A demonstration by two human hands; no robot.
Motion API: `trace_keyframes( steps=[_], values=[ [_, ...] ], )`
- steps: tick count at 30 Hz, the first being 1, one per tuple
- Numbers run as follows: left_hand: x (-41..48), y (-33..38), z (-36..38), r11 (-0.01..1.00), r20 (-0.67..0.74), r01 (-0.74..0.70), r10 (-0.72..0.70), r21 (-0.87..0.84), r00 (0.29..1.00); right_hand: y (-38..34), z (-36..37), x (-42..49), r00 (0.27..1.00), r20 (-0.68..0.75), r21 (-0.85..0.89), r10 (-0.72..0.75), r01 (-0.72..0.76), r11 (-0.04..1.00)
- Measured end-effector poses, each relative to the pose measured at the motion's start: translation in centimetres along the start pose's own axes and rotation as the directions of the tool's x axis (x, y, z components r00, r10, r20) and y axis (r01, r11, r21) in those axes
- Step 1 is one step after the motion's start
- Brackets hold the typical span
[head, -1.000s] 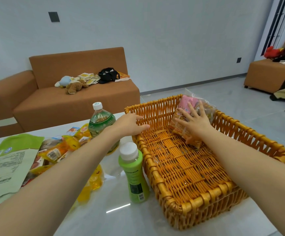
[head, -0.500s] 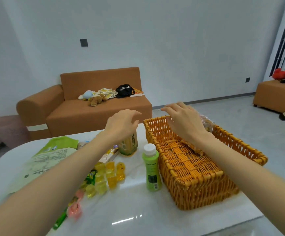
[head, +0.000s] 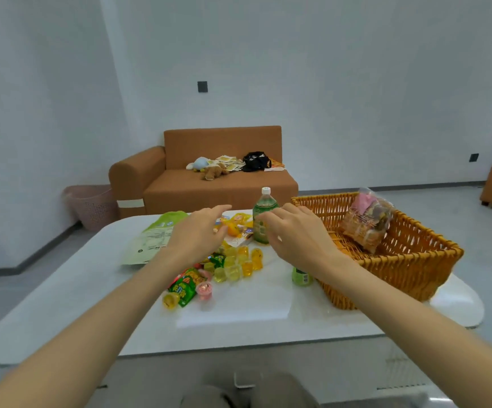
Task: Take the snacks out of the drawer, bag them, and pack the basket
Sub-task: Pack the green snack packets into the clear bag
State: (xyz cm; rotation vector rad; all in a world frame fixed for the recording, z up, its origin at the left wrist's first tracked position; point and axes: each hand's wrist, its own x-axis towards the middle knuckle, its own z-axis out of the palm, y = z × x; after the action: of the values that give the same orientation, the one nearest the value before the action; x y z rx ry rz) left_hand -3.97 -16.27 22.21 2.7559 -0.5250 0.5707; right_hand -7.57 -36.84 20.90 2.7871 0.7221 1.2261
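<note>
We see the white surface (head: 268,319) with the wicker basket (head: 415,262) at its right end. Our left hand (head: 197,234) and right hand (head: 297,235) hover above the surface, fingers relaxed, holding nothing. A bag of snacks (head: 366,222) leans in the basket's far corner; loose jelly cups (head: 238,265) lie by our hands.

Both arms are bare and extended. My left arm (head: 121,298) runs from 7 o'clock toward 1 o'clock. My left hand (head: 198,234) is palm down, fingers nearly straight, empty. My right arm (head: 391,301) runs from 5 o'clock toward 11 o'clock. My right hand (head: 296,235) is knuckles up, fingers loosely bent, empty. The hands are near each other but apart.
</note>
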Motion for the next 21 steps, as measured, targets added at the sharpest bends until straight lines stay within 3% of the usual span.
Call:
trace_keyframes(
  steps=[7, 21],
  values=[
    [-6.8, -4.8, -0.9, 0.989, 0.008, 0.149, -0.149, 0.016, 0.989, -7.3, 2.1, -0.8, 0.995, 0.096, 0.11, 0.007, -0.018, 0.994],
    [-14.8, -14.9, 3.7, 0.912, 0.168, 0.409, -0.405, 0.01, 0.899, -14.8, 9.3, -0.7, 0.917, 0.393, 0.204, 0.073, -0.165, 0.965]
  ],
)
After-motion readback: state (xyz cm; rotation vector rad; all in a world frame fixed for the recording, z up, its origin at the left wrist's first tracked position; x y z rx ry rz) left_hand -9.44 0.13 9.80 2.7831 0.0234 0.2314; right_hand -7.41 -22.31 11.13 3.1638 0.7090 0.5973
